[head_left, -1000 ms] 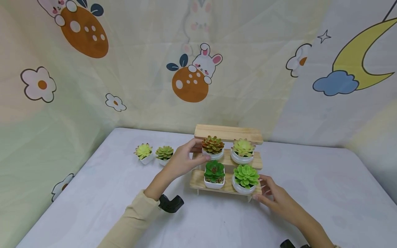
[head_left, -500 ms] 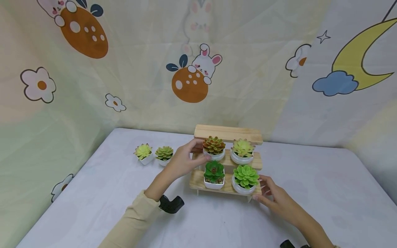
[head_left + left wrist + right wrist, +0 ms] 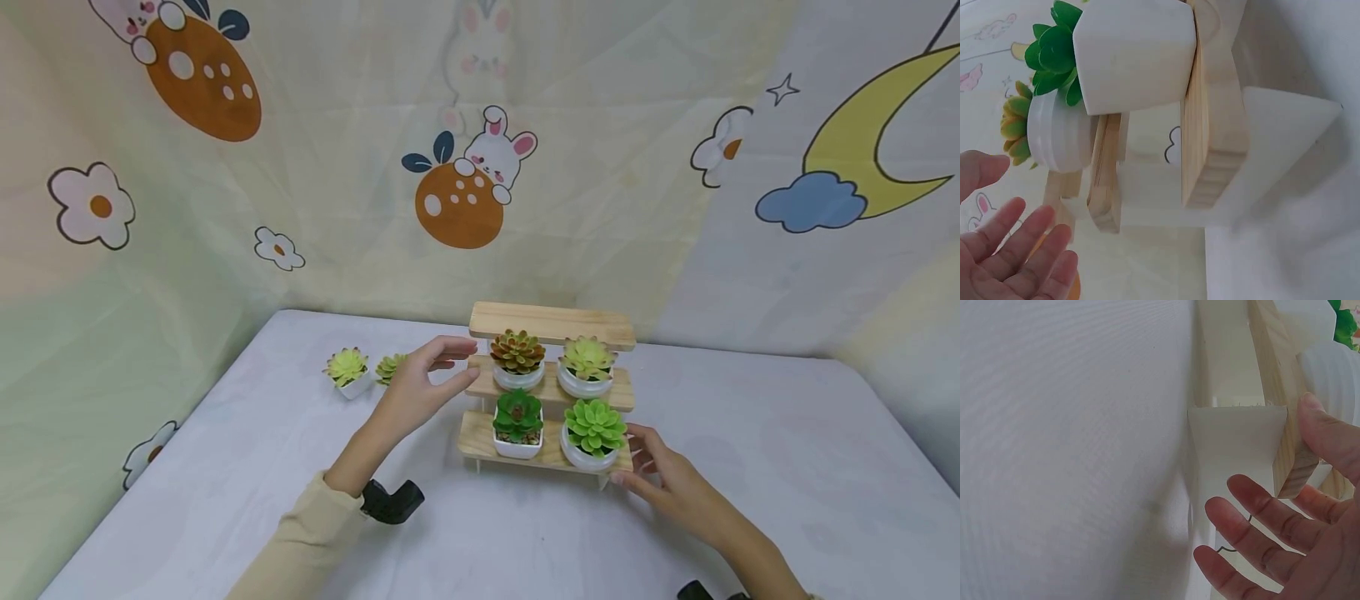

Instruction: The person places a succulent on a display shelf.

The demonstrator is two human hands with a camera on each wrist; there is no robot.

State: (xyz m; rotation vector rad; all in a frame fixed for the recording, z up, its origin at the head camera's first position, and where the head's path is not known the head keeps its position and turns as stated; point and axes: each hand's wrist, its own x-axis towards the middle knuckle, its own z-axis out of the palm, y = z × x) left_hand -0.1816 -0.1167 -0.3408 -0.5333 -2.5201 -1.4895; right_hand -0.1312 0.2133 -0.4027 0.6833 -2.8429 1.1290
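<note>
In the head view, my left hand (image 3: pixel 416 387) hovers at the left side of a three-tier wooden stand (image 3: pixel 551 321), fingers extended and holding nothing. Nearest to it, a reddish-green succulent (image 3: pixel 517 354) in a round white pot sits on the middle tier. A pale green succulent (image 3: pixel 588 360) stands to its right. The bottom tier bears a dark green succulent (image 3: pixel 518 421) in a square pot and a bright green succulent (image 3: pixel 595 429) in a round pot. My right hand (image 3: pixel 667 479) is at the bottom tier's right end, its thumb (image 3: pixel 1319 425) against the plank (image 3: pixel 1282 394), other fingers loosely spread.
Left of the stand, a yellow-green succulent (image 3: pixel 347 371) in a white pot stands on the white table (image 3: pixel 510 533). Another green succulent (image 3: pixel 389 367) is partly hidden behind my left hand. A printed cloth backdrop (image 3: pixel 600 233) rises right behind the table.
My left hand has let go of the reddish-green succulent's pot and drawn back to the left. The pot stays on the middle tier. My right hand has not moved.
</note>
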